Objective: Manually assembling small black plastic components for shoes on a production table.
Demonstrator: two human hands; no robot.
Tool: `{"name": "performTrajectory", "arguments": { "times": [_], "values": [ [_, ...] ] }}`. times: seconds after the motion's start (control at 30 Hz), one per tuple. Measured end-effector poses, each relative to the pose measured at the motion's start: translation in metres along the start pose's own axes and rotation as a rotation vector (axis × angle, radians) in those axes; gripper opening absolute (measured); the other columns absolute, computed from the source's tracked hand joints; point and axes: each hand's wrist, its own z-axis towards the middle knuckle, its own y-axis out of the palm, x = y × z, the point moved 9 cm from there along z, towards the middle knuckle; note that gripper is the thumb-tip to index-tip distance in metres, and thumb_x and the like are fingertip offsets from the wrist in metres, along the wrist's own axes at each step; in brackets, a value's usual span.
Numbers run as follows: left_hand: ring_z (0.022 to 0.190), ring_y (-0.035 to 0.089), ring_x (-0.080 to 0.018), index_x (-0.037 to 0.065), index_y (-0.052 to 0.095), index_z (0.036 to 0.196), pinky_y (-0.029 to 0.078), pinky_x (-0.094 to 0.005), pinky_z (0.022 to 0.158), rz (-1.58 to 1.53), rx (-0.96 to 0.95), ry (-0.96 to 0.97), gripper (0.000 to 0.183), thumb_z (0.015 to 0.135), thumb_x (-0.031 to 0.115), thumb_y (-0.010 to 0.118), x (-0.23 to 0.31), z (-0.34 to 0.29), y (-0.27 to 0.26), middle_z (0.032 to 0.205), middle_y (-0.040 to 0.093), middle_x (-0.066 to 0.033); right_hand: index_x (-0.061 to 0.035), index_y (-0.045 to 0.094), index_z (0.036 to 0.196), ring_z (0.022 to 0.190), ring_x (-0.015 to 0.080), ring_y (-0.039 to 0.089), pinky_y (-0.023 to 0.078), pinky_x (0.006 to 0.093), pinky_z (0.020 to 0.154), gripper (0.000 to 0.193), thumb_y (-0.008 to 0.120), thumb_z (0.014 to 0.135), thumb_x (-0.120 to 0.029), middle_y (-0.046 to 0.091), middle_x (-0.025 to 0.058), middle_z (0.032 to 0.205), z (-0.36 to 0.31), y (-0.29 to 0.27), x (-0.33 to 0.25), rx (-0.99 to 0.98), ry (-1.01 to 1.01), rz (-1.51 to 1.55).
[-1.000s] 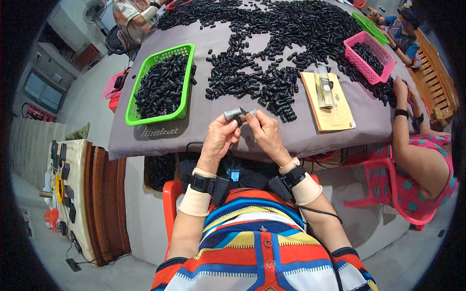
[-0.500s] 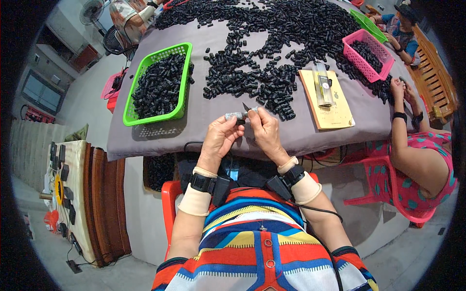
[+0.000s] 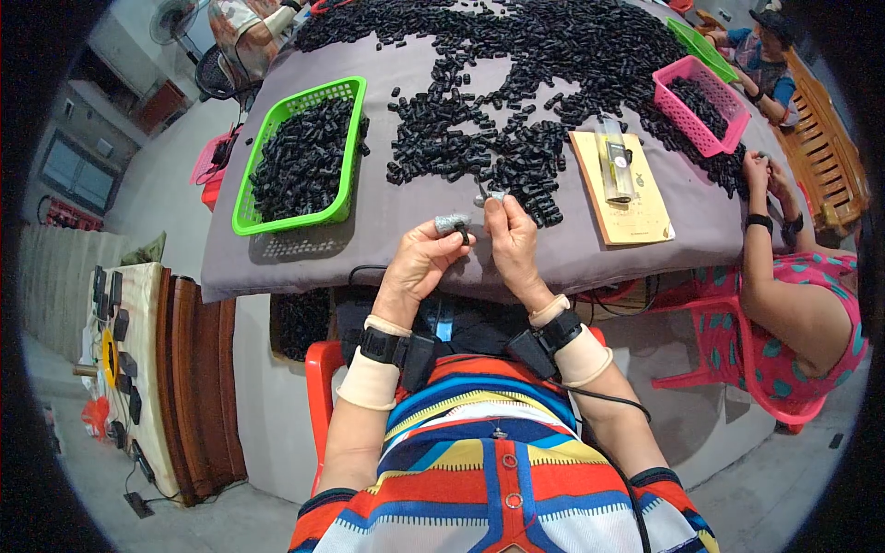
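Landmark: green basket (image 3: 293, 224), on cloth-covered desk (image 3: 406, 203), heaped w/ blk pcs (image 3: 300, 166).
L hand (image 3: 422, 263): grip narrow, pinching 1 small blk pc (image 3: 464, 238); silvery wrap (image 3: 452, 224) on a fingertip.
R hand (image 3: 510, 240): grip narrow too, w/ thin dark tool (image 3: 479, 191), prob. a blade; tool apart from held pc.
Held pc loc.: R of green basket, toward near desk edge.
Loose pcs (image 3: 530, 166): big spread, R of & beyond green basket.
Notebook (image 3: 645, 221): well R of green basket, clear plastic item (image 3: 616, 170) on top.
Pink basket (image 3: 728, 134): far R of green basket, also w/ blk pcs.
Done: can't tell if green basket's load is finished or waiting; prob. worked 1 at a time.
Left: held pc looks mid-work; if loose pcs get the same, lots remain.
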Motion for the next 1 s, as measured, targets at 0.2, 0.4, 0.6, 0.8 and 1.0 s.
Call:
{"name": "performTrajectory", "arguments": {
  "times": [0.2, 0.4, 0.6, 0.8, 1.0],
  "values": [
    [0.082, 0.063, -0.0196, 0.002, 0.06, 0.102, 0.053, -0.0282, 0.071, -0.094, 0.004, 0.014, 0.02, 0.082, 0.001, 0.062, 0.005, 0.0, -0.002, 0.091, 0.063, -0.0081, -0.002, 0.047, 0.069, 0.047, 0.0221, 0.044, 0.035, 0.0343, 0.046, 0.031, 0.057, 0.089, -0.024, 0.047, 0.0125, 0.056, -0.003, 0.007, -0.013, -0.067, -0.094, -0.106],
    [0.066, 0.058, -0.0133, 0.003, 0.059, 0.103, 0.046, -0.0228, 0.055, -0.136, 0.063, -0.019, 0.018, 0.085, 0.003, 0.06, 0.002, 0.0, -0.01, 0.083, 0.061, -0.0046, -0.0028, 0.049, 0.068, 0.05, 0.0277, 0.051, 0.037, 0.0366, 0.047, 0.029, 0.059, 0.086, -0.024, 0.051, 0.0139, 0.059, -0.005, 0.012, -0.011, -0.201, -0.105, -0.228],
    [0.068, 0.055, -0.0106, 0.003, 0.057, 0.109, 0.046, -0.0215, 0.059, -0.133, 0.034, -0.001, 0.023, 0.087, 0.007, 0.058, 0.003, 0.0, -0.018, 0.088, 0.061, -0.0048, -0.0037, 0.054, 0.072, 0.06, 0.0317, 0.057, 0.041, 0.0385, 0.05, 0.023, 0.06, 0.084, -0.023, 0.056, 0.0126, 0.066, -0.012, 0.02, -0.029, -0.249, -0.241, -0.306],
    [0.066, 0.055, -0.0106, 0.002, 0.056, 0.11, 0.046, -0.022, 0.058, -0.151, 0.049, -0.012, 0.023, 0.088, 0.006, 0.056, 0.001, 0.002, -0.019, 0.087, 0.061, -0.0053, -0.0005, 0.054, 0.074, 0.058, 0.0308, 0.054, 0.039, 0.0371, 0.051, 0.019, 0.06, 0.083, -0.016, 0.053, 0.0146, 0.065, -0.014, 0.022, -0.034, -0.25, -0.268, -0.296],
    [0.064, 0.056, -0.0109, 0.0, 0.056, 0.111, 0.047, -0.022, 0.057, -0.147, 0.094, -0.004, 0.023, 0.089, 0.005, 0.053, 0.002, 0.0, -0.022, 0.086, 0.061, -0.0058, -0.005, 0.055, 0.072, 0.06, 0.0314, 0.057, 0.042, 0.0393, 0.05, 0.021, 0.06, 0.083, -0.022, 0.057, 0.0117, 0.067, -0.014, 0.022, -0.035, -0.243, -0.289, -0.358]
  ]
}}
